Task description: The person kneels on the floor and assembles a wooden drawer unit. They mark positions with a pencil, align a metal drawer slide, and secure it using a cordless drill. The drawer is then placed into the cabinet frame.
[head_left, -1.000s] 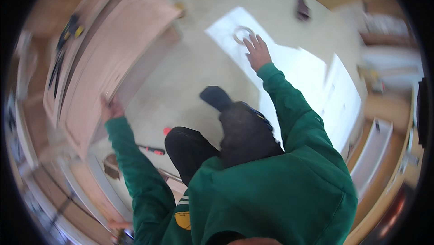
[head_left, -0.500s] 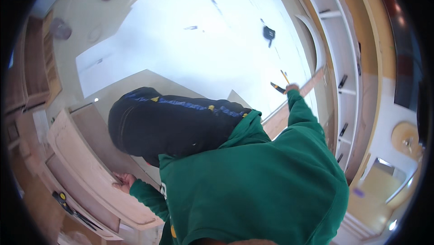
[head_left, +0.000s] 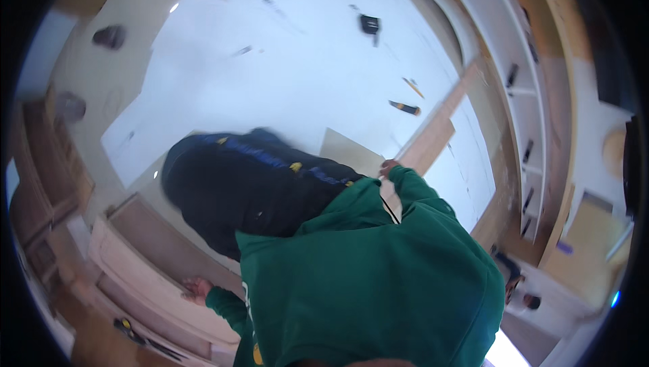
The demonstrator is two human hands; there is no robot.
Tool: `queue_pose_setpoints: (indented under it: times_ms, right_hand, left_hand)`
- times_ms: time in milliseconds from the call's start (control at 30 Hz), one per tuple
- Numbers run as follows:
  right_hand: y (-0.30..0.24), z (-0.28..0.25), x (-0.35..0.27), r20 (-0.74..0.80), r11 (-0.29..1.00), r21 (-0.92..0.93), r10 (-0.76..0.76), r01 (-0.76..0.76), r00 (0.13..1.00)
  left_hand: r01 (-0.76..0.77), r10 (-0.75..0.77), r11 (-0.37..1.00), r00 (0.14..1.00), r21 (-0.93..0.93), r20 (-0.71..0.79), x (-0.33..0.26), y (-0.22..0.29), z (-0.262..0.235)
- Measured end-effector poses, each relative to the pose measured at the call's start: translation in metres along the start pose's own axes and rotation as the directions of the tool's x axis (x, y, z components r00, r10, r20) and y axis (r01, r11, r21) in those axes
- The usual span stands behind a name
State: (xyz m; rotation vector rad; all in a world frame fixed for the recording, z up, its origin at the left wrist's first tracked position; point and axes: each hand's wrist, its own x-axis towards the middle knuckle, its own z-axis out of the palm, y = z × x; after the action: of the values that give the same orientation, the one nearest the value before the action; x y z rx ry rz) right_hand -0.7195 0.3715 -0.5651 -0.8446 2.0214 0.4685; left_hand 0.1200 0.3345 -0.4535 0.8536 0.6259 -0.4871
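My left hand (head_left: 198, 290) rests at the upper edge of a curved, pale wooden panel (head_left: 145, 269), fingers stretched out over it. My right hand (head_left: 389, 167) is closed at the left edge of a long wooden board (head_left: 429, 148), which lies across a large white sheet (head_left: 270, 89); its fingers are small and partly hidden. Beyond that hand, on the sheet, lie a black and orange utility knife (head_left: 405, 107) and a yellow pencil (head_left: 413, 87). My green sleeves and a dark, patterned hanging garment (head_left: 230, 191) cover much of the middle.
A black tape measure (head_left: 370, 25) sits farther up the sheet. Two dark cup-like objects (head_left: 109, 37) stand at the far left. White shelving (head_left: 517, 89) runs along the right. Yellow-handled scissors (head_left: 126, 328) lie on woodwork at lower left. Another person (head_left: 524, 292) shows at lower right.
My right hand has moved back from the utility knife to the board's near part. The knife now lies apart from it. My left fingers have loosened along the panel edge. The view has shifted.
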Motion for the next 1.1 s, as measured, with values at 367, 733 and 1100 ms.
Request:
queue_pose_setpoints:
  times_ms: [367, 733, 1100]
  right_hand:
    - [0.035, -0.17, 0.179, -0.539, 0.984, 0.178, 0.083, 0.017, 0.838]
    - [0.038, -0.192, 0.236, -0.452, 0.937, 0.259, 0.333, -0.235, 0.828]
    - [0.047, -0.203, 0.233, -0.676, 0.991, 0.114, 0.022, 0.075, 0.737]
  left_hand:
    - [0.094, -0.259, 0.935, 0.841, 0.343, 0.475, 0.008, 0.08, -0.025]
    - [-0.353, 0.414, 0.855, 0.906, 0.38, -0.091, -0.079, 0.009, 0.009]
    - [-0.245, 0.271, 0.875, 0.963, 0.417, -0.003, -0.034, 0.023, -0.001]
